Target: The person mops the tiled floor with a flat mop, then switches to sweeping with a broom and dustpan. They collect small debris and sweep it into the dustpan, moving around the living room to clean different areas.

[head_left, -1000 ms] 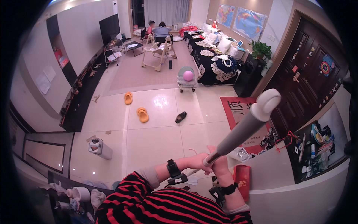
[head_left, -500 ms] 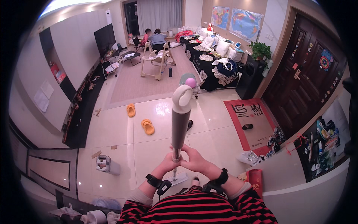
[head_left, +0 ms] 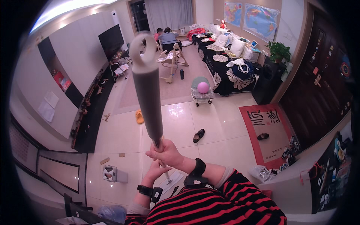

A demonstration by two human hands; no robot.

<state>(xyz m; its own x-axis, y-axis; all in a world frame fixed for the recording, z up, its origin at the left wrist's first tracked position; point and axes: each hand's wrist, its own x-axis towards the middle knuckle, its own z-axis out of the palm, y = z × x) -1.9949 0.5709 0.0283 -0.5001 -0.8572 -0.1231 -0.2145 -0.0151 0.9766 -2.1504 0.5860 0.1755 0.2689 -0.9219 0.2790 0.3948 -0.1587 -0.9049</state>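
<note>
I view a flat mop (head_left: 147,101) held by two bare hands above a pale tiled floor (head_left: 221,146). The right hand (head_left: 167,153) is the upper one, its fingers closed around the metal shaft just below the thick grey grip. The left hand (head_left: 155,171) is lower, curled around the shaft, thumb side toward the right; I cannot make out all its fingers. The mop leans, its white looped end toward the far left, its pad (head_left: 168,183) at the near edge of the floor, close before the striped shirt (head_left: 210,204). Left of the pad I note a tall grey container (head_left: 113,174), upright. An orange slipper (head_left: 139,116), partly covered by the grip, lies just outside the near edge of the rug (head_left: 129,92). One black shoe (head_left: 198,135) is on open tile; another dark shoe (head_left: 263,136) is within the borders of a red-edged doormat (head_left: 249,129). Beyond the rug's near right corner, a pink ball (head_left: 203,87) rests on a low wheeled seat (head_left: 202,96).
</note>
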